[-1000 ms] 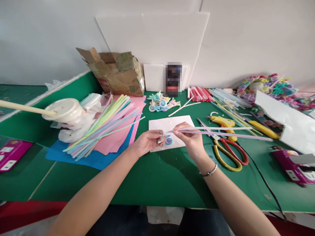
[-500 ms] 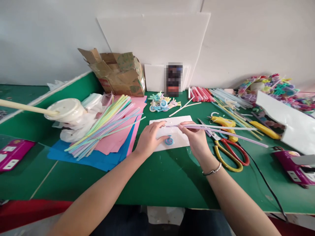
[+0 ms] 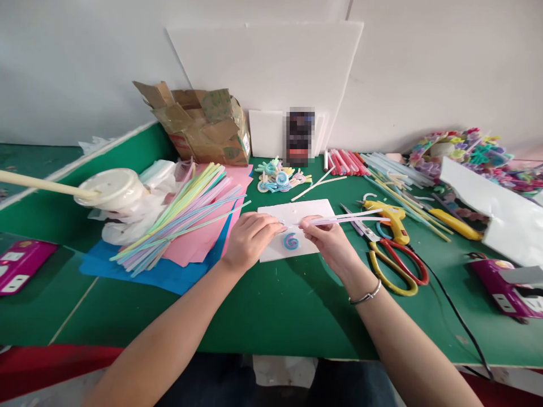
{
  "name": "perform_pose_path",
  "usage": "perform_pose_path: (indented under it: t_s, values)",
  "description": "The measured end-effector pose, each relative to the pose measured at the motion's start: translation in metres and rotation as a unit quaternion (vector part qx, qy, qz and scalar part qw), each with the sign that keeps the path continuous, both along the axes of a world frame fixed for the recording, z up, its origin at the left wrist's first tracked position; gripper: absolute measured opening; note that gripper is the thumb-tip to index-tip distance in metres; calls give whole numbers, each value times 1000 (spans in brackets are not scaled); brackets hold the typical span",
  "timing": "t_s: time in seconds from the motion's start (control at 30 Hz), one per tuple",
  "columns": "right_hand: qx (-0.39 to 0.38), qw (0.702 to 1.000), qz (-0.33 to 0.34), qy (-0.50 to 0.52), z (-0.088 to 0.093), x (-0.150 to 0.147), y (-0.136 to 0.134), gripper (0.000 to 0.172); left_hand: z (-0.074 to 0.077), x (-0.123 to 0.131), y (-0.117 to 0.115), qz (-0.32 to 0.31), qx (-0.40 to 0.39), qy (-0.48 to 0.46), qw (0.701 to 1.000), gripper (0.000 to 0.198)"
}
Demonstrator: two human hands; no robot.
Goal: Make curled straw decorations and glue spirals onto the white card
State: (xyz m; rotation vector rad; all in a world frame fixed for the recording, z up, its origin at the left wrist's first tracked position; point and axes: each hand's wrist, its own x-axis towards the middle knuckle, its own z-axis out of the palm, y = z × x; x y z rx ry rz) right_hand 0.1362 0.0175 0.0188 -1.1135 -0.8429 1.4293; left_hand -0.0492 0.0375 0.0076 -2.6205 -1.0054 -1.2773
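Two thin pipe cleaners (image 3: 352,217), one white and one pale purple, run rightward out of my right hand (image 3: 324,234), whose thumb and fingers pinch them. My left hand (image 3: 252,237) is closed, its fingertips pinching the left end of the same strands. A small gap separates the two hands. Beneath them lies a white board (image 3: 274,249). On it, between and just below my fingertips, rests a blue and purple spiral (image 3: 291,241).
Scissors (image 3: 396,265) and a yellow glue gun (image 3: 392,215) with a black cord lie right. Bundled pipe cleaners (image 3: 178,217) sit left on coloured sheets, beside a lidded tub (image 3: 112,189). Behind are a cardboard box (image 3: 212,127), finished spirals (image 3: 280,178) and a blurred-out phone (image 3: 300,135).
The strands' free ends have drawn in leftward and now reach less far to the right. My left fingers have curled closed, and its thumb has left the spiral.
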Motion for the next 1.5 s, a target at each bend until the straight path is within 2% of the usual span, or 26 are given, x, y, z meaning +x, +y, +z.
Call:
perform_pose_path:
  t_s: [0.17,0.37,0.47,0.63,0.77,0.9,0.97,1.0,1.03,1.07,1.13,1.2,1.27,1.3,1.37,1.5]
  values:
    - [18,998,-50,-21,-4,-2,1,20,-2,8,-1,16,-176,-70,982,17]
    - [74,993,-88,-41,-9,-3,2,17,1,13,-3,-1,-261,-144,954,14]
    - [82,992,-91,-40,-9,-2,1,17,6,14,-2,-18,-343,-194,919,16]
    - [96,990,-93,-36,-9,-1,1,16,9,16,1,-68,-544,-278,789,19]
    - [113,988,-91,-45,-9,-1,2,15,5,15,5,-96,-625,-332,700,22]
    - [122,989,-66,-46,-8,-1,1,13,1,12,8,-150,-702,-392,575,19]
    - [120,990,-57,-52,-7,-1,0,13,2,11,9,-173,-722,-401,537,18]
    - [119,990,-55,-53,-7,-1,0,13,2,10,9,-179,-725,-390,538,19]
    - [117,990,-57,-51,-6,-1,0,13,3,10,9,-179,-720,-369,559,20]
    - [113,991,-60,-47,-6,0,0,14,3,11,8,-173,-704,-340,599,22]
    - [101,991,-74,-40,-6,1,1,14,3,13,6,-137,-629,-278,713,20]
    - [82,992,-86,-33,-5,3,2,15,1,15,3,-91,-505,-219,830,18]
    - [69,993,-89,-27,-5,3,2,15,-2,16,0,-58,-380,-161,909,34]
    - [67,994,-87,-25,-4,3,2,15,-4,16,-1,-46,-330,-130,934,36]
    - [64,995,-78,-23,-4,2,2,16,-5,13,-2,-27,-258,-78,963,28]
    - [38,997,-63,-13,-5,0,2,17,1,3,0,-4,-191,-41,981,11]
